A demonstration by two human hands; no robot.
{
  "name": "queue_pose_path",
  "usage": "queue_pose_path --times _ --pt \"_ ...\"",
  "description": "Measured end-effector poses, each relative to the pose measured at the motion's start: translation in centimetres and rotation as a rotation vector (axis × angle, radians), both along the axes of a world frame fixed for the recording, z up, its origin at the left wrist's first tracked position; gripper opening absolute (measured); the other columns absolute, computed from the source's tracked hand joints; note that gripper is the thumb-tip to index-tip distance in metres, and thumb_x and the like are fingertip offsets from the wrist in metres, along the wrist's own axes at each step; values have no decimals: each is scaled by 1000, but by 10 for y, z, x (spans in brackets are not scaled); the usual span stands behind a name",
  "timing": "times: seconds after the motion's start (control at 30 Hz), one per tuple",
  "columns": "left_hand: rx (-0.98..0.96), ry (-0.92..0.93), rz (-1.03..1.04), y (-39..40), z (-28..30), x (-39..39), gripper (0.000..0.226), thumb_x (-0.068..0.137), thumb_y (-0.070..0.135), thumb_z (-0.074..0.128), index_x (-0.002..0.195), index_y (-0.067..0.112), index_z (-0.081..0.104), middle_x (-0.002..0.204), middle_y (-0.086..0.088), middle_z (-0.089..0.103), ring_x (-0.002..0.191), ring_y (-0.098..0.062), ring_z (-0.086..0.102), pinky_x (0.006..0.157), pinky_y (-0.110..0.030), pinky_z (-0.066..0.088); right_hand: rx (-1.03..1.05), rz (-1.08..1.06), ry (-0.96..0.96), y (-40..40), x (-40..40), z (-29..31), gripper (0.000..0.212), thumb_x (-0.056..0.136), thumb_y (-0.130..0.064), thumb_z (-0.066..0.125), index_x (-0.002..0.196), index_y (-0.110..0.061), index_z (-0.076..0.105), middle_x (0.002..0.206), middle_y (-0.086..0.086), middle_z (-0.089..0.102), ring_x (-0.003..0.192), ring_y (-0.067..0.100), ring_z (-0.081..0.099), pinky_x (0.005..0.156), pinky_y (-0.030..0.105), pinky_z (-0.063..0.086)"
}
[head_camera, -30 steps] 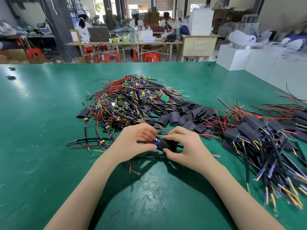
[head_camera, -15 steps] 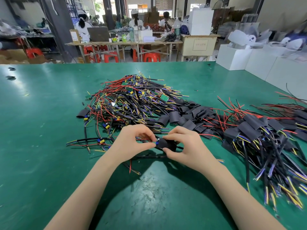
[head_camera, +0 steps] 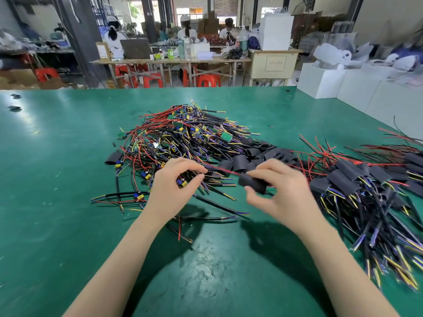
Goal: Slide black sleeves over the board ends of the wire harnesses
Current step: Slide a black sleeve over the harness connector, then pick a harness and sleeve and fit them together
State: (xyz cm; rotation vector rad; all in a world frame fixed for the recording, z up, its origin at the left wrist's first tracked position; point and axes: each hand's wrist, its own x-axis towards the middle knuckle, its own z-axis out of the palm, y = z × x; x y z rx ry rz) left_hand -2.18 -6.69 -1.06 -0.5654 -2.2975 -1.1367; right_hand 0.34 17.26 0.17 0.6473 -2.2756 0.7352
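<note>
Sleeve (head_camera: 253,182) pinched by right hand (head_camera: 278,193), clear of pile (head_camera: 183,143) | left hand (head_camera: 176,184) curled over wires (head_camera: 215,177), grip unclear | likely setting aside.

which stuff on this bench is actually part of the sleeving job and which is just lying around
Part of the job:
- black sleeve held by the right hand
- left hand over the bare harness pile
- loose sleeves
- sleeved harnesses

Just lying about:
- white boxes
- red stools
- far table with bottles
</note>
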Motion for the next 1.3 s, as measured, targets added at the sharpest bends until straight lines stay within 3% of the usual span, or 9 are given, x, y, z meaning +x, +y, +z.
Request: queue_pose_path --times 0.2,0.37,0.53,0.63,0.73,0.87,1.03,1.17,1.3 --pt "44 26 65 -1 1 -2 17 84 -1 69 90 14 75 93 6 70 96 -4 59 84 -11 39 -172 -457 256 73 4 30 16 73 -17 69 87 -10 74 80 8 66 74 11 55 74 13 40" --pt "4 34 79 -2 -2 -5 17 84 0 69 91 14 75 91 5 70 92 -8 62 85 -12 42 -131 -851 -85 135 -6 19 36 79 -37 52 92 -9 72 85 21 65 84 37 60 80 45 48" --pt "-23 18 96 -4 -5 -7 16 85 2 70 91 16 76 91 8 70 93 -4 60 84 -10 42 -61 -978 -141 135 -12 3 44 82 -37 51 106 -6 70 96 27 66 96 44 57 82 42 39" --pt "-11 -8 129 -6 -6 -8 15 85 4 70 91 17 76 92 10 69 94 -1 59 87 -11 41 -148 -939 16 122 -13 5 40 84 -36 55 108 -7 69 104 22 64 103 42 53 85 38 31" --pt "-7 -32 201 -10 -8 -11 16 85 4 69 90 18 74 93 9 68 94 -9 58 88 -15 40 -152 -702 156 86 -16 6 23 85 -21 64 99 -5 71 94 20 65 92 38 56 83 38 37" --pt "-63 -100 324 -17 -16 -19 18 86 5 67 102 12 72 104 -1 67 104 -22 55 91 -27 36 82 -437 -46 40 -27 -13 17 83 -9 69 99 -4 71 97 15 65 98 35 58 85 37 43" --pt "-154 -165 374 -28 -26 -27 40 85 6 68 123 10 61 124 -8 56 119 -26 42 94 -24 26 362 -503 -399 26 -47 -42 33 93 -24 55 122 -7 58 120 11 54 116 29 45 96 34 39" --pt "-257 -181 335 -30 -30 -29 51 85 9 69 134 9 54 131 -9 53 121 -28 43 102 -33 31 294 -543 -394 32 -52 -44 30 93 -23 57 116 -5 64 113 13 57 110 32 48 89 35 40" --pt "-263 -155 349 -31 -31 -29 42 92 13 63 133 10 57 119 -10 56 115 -26 45 95 -32 35 276 -512 -373 30 -49 -43 27 91 -28 61 109 -9 70 101 11 62 102 32 52 82 36 44"
